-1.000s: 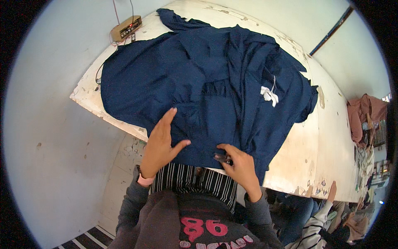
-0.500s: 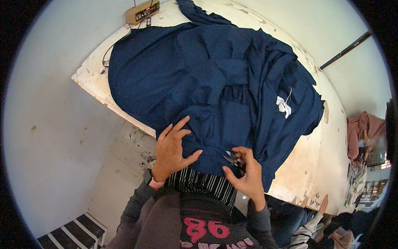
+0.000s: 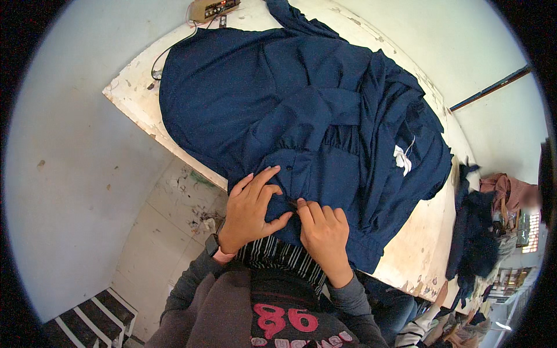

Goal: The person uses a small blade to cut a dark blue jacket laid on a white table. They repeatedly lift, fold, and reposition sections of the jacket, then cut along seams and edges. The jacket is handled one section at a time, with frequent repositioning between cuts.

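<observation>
A navy garment with gathered seams lies spread in folds. A small dark button shows on its near part, and a white tag lies on its right side. My left hand rests on the near edge, fingers stretched and apart, holding nothing. Close to its right, my right hand is closed, palm down, against the cloth. It grips thread snips; only a dark tip shows past the fingers, the rest is hidden under the hand.
Below the garment is a worn white table with peeling edges. A brown box with wires stands at the far left. Dark cloth hangs at the right edge. Another person's striped sleeve is at lower right. A striped rack sits lower left.
My right hand has moved left toward my left hand and turned palm down with the snips. My left hand has barely moved. Dark cloth has come into view at the right.
</observation>
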Demonstrator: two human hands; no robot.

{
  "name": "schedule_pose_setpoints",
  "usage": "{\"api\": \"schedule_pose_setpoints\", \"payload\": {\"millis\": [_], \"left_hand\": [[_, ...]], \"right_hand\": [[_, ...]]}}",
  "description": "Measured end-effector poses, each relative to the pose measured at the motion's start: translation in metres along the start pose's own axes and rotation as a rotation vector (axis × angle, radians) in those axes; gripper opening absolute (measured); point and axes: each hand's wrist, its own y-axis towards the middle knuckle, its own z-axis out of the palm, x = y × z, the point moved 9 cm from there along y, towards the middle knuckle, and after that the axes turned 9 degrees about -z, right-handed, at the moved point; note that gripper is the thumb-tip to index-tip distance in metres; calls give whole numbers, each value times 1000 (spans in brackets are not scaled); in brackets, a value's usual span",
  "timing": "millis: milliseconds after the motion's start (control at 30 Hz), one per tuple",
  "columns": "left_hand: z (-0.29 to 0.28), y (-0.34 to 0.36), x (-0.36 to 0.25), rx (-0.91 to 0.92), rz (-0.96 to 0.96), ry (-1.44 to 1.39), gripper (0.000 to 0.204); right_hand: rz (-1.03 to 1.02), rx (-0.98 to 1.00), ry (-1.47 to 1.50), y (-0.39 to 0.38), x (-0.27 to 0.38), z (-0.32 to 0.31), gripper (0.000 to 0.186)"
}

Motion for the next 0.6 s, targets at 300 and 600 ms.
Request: {"api": "schedule_pose_setpoints", "payload": {"millis": [300,600], "left_hand": [[2,0,1,0,3,-5,43],[-1,1,-1,-2,-2,5,44]], "right_hand": [[7,-28,29,3,-7,-5,24],[-59,-46,129,33,-59,-21,31]]}}
